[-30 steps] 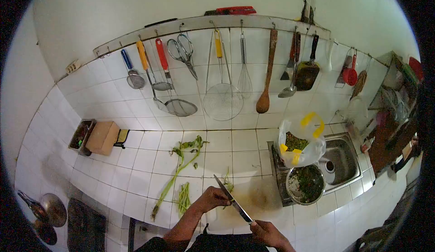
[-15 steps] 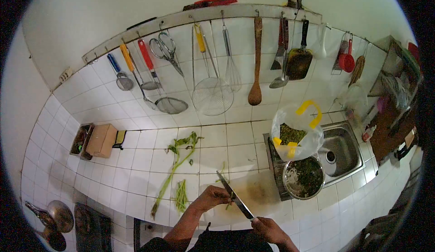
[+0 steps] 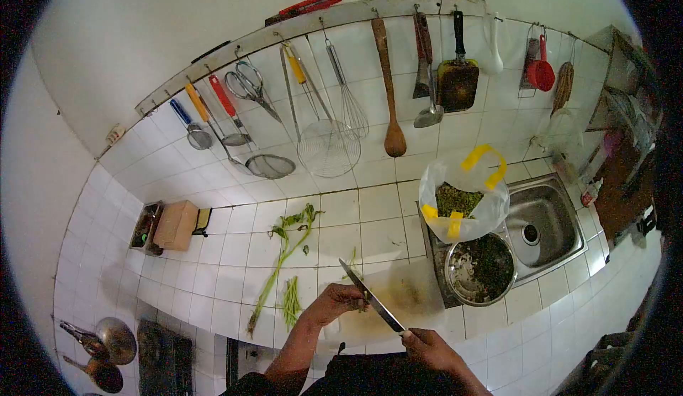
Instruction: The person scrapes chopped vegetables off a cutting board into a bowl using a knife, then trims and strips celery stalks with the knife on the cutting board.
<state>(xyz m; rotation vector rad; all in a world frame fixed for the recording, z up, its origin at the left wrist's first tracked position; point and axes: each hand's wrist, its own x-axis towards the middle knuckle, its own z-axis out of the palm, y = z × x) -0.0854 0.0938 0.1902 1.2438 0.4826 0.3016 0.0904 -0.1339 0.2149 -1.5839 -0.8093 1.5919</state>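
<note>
My right hand grips a knife by its handle, the blade slanting up and left over the pale, stained cutting board. Close against the blade, the fingers of my left hand are pinched together; what they hold is too small and hidden to make out. A thin green sprig lies just beyond the knife tip. Left of my left hand are a bundle of cut green stems and a long leafy stalk on the tiles.
On the right, a steel bowl of chopped greens stands before a plastic bag with yellow handles, also containing greens. Behind them is a steel sink. A cardboard box sits far left. Utensils, including a wooden spoon, hang along the wall.
The view has shifted slightly. Both hands and the knife keep nearly the same pose over the board. A green bit visible below my left fingers earlier no longer shows.
</note>
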